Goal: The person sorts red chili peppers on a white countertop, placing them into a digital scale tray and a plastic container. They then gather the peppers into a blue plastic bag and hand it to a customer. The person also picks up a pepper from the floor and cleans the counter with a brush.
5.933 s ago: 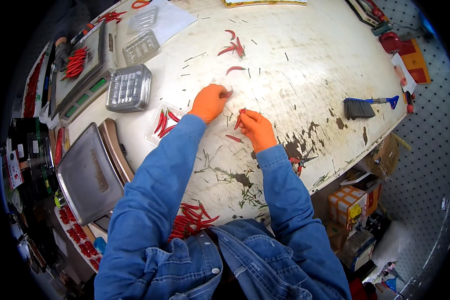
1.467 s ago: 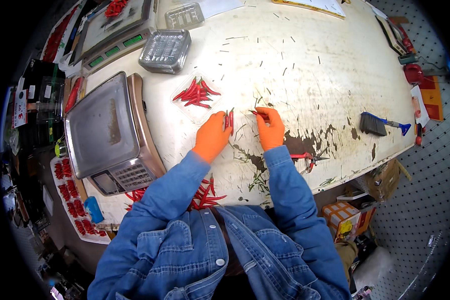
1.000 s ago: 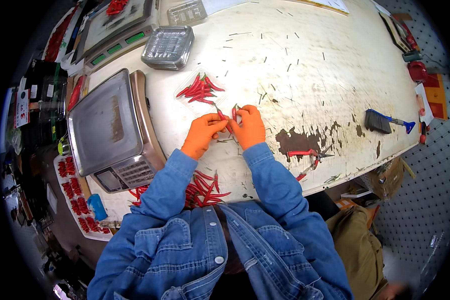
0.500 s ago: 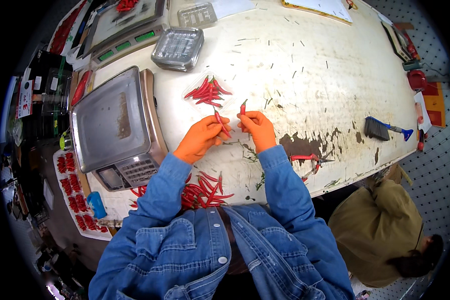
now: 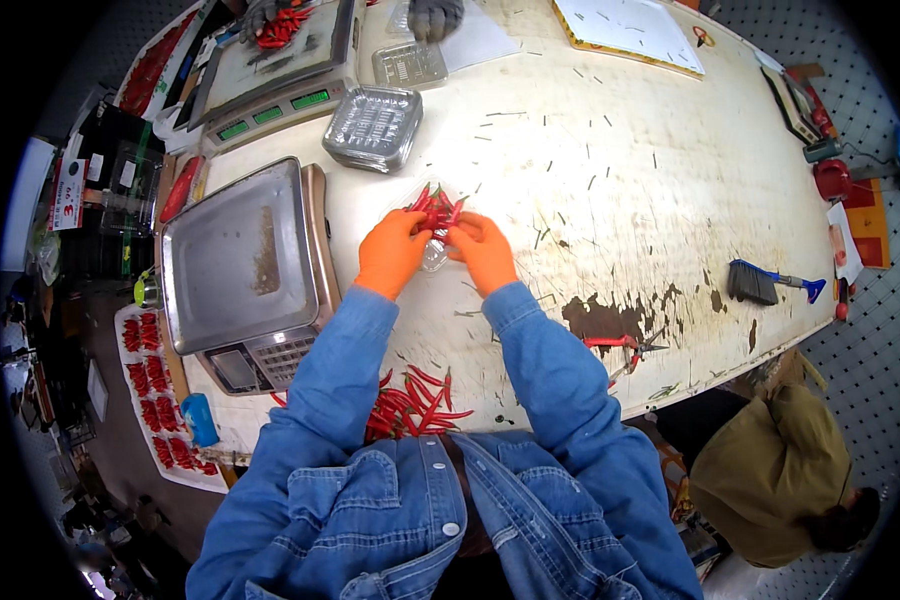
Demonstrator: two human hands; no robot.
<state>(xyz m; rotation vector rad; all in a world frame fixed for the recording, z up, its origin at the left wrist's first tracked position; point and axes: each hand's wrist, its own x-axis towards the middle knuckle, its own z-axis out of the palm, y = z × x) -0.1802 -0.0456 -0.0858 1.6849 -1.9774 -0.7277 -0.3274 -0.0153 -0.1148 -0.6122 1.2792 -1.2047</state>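
Observation:
In front of me a small clear plastic tray [image 5: 435,259] holds a cluster of red chili peppers [image 5: 437,205] with green stems. My left hand [image 5: 387,254], in an orange glove, closes on the cluster from the left side. From the right, my right hand [image 5: 485,254], gloved the same way, has its fingers bent in against the peppers. Both sets of fingertips are partly hidden by the gloves and peppers. A loose pile of red chili peppers [image 5: 410,408] lies near the table's front edge, between my forearms.
A scale [image 5: 240,255] stands at my left, with stacked clear trays [image 5: 373,128] beyond it. At the far scale [image 5: 275,110], another person's grey-gloved hand [image 5: 436,17] shows. Red-handled pliers [image 5: 625,346] and a blue brush [image 5: 770,283] lie right; another person [image 5: 775,470] is lower right.
Both hands have moved forward from near my chest to the tray, bringing the chili peppers they held to the cluster. Grey-gloved hands have appeared at the far edge.

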